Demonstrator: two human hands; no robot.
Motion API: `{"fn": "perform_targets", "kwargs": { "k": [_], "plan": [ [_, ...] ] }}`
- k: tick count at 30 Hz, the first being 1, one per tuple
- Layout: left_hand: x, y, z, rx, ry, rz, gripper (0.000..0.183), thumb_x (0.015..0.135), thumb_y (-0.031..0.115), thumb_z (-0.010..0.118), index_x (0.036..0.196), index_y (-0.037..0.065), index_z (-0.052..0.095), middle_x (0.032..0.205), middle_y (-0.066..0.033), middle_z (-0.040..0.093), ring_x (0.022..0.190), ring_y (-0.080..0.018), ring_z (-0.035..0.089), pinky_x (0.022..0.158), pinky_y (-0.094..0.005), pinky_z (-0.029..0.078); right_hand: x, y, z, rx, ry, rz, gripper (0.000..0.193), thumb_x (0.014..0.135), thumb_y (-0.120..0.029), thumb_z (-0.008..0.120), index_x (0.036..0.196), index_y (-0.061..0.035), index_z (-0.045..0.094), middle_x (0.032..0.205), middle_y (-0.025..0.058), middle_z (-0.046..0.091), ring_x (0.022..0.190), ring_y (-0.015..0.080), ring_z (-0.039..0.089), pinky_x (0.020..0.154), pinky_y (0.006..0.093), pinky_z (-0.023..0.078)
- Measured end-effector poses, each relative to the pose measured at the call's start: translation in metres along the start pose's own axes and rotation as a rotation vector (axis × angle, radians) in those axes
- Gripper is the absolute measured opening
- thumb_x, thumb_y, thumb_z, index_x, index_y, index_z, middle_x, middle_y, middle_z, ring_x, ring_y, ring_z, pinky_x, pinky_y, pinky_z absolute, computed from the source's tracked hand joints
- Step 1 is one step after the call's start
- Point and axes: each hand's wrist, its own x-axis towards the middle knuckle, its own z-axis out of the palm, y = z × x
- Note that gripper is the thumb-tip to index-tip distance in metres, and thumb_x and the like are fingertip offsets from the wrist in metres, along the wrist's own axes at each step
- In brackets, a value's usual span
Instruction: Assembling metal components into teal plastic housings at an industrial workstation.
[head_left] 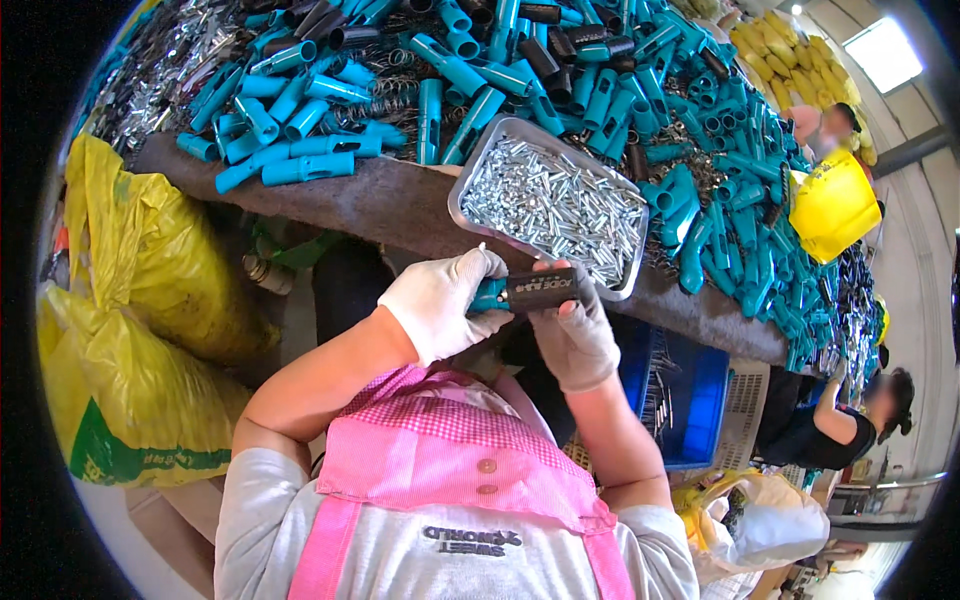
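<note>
My left hand [435, 305], in a white glove, is closed around the teal end [488, 295] of a plastic tool handle. Over its other end sits a black sleeve [540, 288], which the gloved fingers of my right hand [578, 340] grip. The handle lies roughly level in front of my chest, near the table's edge. Just beyond it stands a metal tray [457, 200] full of small silvery pins [550, 195]. Behind the tray spreads a heap of teal plastic handles [600, 100] mixed with black sleeves and wire springs.
Brown cloth covers the table's front edge [400, 205]. Full yellow sacks [150, 270] stand at the left. Below the table on the right is a blue crate [705, 410] with metal pieces. A person [840, 430] works farther right; another is behind a yellow container [835, 205].
</note>
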Motion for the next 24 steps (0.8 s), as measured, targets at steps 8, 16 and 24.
{"fn": "perform_targets", "kwargs": {
  "k": [8,16,24],
  "plan": [
    [0.002,0.000,-0.008,-0.076,-0.082,-0.172,0.037,0.074,0.023,0.070,0.102,0.006,0.052,0.086,-0.0161,0.062,0.080,-0.0329,0.062,0.071,-0.0361,0.049,0.005,-0.044,0.005,-0.421,-0.008,-0.186,0.060,0.091,-0.028,0.054,0.139,-0.0071,0.026,0.111,0.0143,0.054,0.099,0.0229,0.055,0.089,0.0360,0.044],
    [0.008,0.001,0.014,-0.145,-0.008,-0.217,0.041,0.072,0.025,0.071,0.102,0.004,0.052,0.084,-0.0173,0.062,0.078,-0.0330,0.062,0.070,-0.0375,0.049,0.013,0.009,0.012,-0.003,0.125,-0.262,0.047,0.089,-0.020,0.058,0.128,-0.0038,0.038,0.115,0.0124,0.054,0.110,0.0257,0.051,0.099,0.0428,0.036],
    [0.004,-0.011,-0.017,-0.060,0.005,-0.189,0.039,0.072,0.023,0.071,0.102,0.006,0.053,0.085,-0.0151,0.062,0.079,-0.0321,0.062,0.070,-0.0370,0.049,0.016,-0.090,-0.003,-1.142,-0.027,-0.064,0.045,0.079,-0.007,0.063,0.121,-0.0080,0.048,0.095,0.0087,0.058,0.092,0.0171,0.055,0.084,0.0305,0.044]
  ]
}}
